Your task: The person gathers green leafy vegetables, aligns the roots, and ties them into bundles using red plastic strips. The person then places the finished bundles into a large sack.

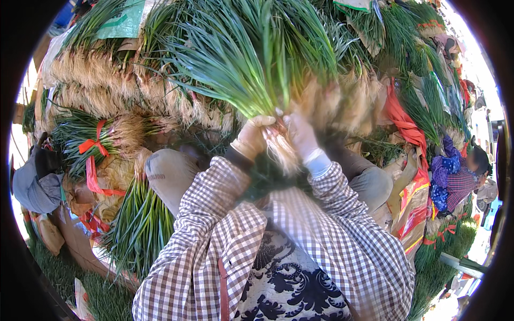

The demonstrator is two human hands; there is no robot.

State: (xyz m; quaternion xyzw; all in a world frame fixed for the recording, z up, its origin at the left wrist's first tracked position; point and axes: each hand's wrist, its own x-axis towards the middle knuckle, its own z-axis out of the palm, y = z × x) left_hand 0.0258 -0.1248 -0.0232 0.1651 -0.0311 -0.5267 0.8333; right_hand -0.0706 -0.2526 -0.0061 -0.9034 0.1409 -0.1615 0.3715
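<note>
A bunch of green onions or similar leafy alliums (245, 76) fans its leaves away from me, its pale roots hanging towards my lap. My left hand (253, 134), in a light glove, grips the bunch just above the roots. On the other side of the stems, my right hand (300, 130), also gloved, touches the bunch; it is blurred, and its fingertips are at the reddish stem bases. Whether the right fingers are closed on stems is unclear. Rows of more alliums with tan roots (92, 70) lie right beyond the hands.
A bundle tied with red ribbon (96, 140) lies at my left, above loose green leaves (140, 224). Twisted red plastic strip (403, 116) and a printed sack (415, 204) are at my right. A person (453, 176) sits far right; another person (38, 180) is far left.
</note>
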